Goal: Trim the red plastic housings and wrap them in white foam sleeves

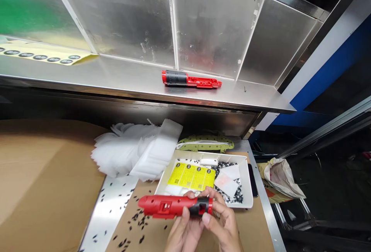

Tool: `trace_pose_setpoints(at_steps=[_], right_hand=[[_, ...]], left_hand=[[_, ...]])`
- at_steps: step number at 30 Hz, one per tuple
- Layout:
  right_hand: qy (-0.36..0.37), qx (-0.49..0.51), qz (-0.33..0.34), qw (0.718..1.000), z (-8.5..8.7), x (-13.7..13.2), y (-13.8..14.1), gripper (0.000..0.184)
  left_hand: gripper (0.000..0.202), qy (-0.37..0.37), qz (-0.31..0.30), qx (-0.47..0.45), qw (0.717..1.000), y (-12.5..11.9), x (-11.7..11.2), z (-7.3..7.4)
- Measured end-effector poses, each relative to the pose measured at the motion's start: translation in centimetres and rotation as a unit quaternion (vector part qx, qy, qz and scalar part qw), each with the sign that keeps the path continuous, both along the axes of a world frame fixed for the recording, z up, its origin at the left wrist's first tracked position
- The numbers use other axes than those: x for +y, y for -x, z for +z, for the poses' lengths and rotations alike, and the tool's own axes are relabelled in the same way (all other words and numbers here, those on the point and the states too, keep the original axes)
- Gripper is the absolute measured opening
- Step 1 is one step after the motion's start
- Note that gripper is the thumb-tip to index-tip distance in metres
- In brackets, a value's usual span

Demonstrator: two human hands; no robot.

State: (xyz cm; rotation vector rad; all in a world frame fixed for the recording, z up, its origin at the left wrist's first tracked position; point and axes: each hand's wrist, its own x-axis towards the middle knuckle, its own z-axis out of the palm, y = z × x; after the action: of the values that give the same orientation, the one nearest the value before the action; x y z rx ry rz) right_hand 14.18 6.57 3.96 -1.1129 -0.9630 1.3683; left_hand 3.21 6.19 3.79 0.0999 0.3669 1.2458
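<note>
A red and black plastic tool housing lies level between both of my hands, its black collar to the right. My left hand grips the middle from below, with the thumb on the near side. Around the black end, the thumb and fingers of my right hand are closed. Square cutouts show in the red body and in the collar. On the steel shelf ahead rests a second red and black housing, its inner ribs exposed. Just beyond my hands stands a white tray with yellow label sheets and small black pieces.
White foam sheets are heaped left of the tray, beside a large cardboard piece. Loose black bits dot the bench. A screw lies on the shelf, with yellow stickers at its left. A bag stands right.
</note>
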Motion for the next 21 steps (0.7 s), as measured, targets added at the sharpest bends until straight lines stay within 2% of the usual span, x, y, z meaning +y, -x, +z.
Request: trace_pose_setpoints(at_steps=[6,9,13,15,21], right_hand=[[-0.113,-0.086,-0.038,0.989,-0.9,-1.7,0.1,0.046],[-0.135,-0.157,-0.062,0.976,-0.1,-2.2,-0.2,0.038],[-0.147,-0.232,-0.129,0.953,1.1,-2.8,-0.7,0.025],[-0.164,-0.235,-0.150,0.946,1.0,-3.2,-0.7,0.026],[-0.195,-0.174,-0.113,0.959,-0.9,-4.1,-0.3,0.043]], left_hand=[[0.028,-0.061,-0.040,-0.137,0.988,-0.2,-0.4,-0.1],[0.030,-0.065,-0.049,-0.160,0.984,-0.5,-0.5,0.5],[0.030,-0.060,-0.034,-0.138,0.988,-0.9,-0.8,0.9],[0.033,-0.081,-0.020,-0.130,0.988,-1.1,-1.0,0.9],[0.042,-0.109,-0.049,-0.154,0.981,-1.5,-1.3,0.5]])
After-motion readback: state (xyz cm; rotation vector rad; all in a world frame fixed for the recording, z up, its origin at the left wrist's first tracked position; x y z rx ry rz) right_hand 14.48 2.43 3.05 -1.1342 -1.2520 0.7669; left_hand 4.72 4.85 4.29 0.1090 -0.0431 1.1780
